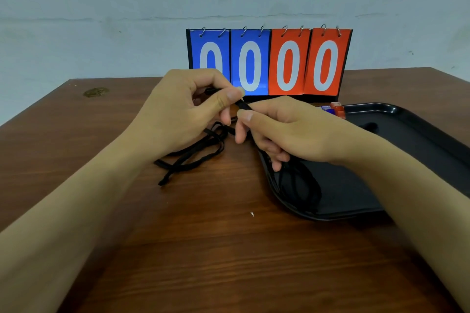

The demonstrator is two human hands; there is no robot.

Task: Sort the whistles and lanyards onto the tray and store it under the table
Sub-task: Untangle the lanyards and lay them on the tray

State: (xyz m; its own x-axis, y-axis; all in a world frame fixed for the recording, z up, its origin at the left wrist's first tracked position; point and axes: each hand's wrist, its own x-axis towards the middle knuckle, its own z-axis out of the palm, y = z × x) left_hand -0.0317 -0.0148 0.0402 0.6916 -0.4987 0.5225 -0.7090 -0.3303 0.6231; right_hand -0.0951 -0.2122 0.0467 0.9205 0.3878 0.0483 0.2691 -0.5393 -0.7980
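Both the left hand [183, 109] and right hand [277, 132] pinch one black lanyard [193, 152] trailing across the table [203, 249]; she'd best gather it into loops before laying it on the tray [407, 140].

A black lanyard [193, 157] lies in loose tangled loops on the wooden table, one strand rising taut between the two hands. A second black lanyard [300, 185] is coiled on the near left part of the black tray [407, 134], which sits at the table's right. Red and blue whistles [334, 109] rest at the tray's far edge.
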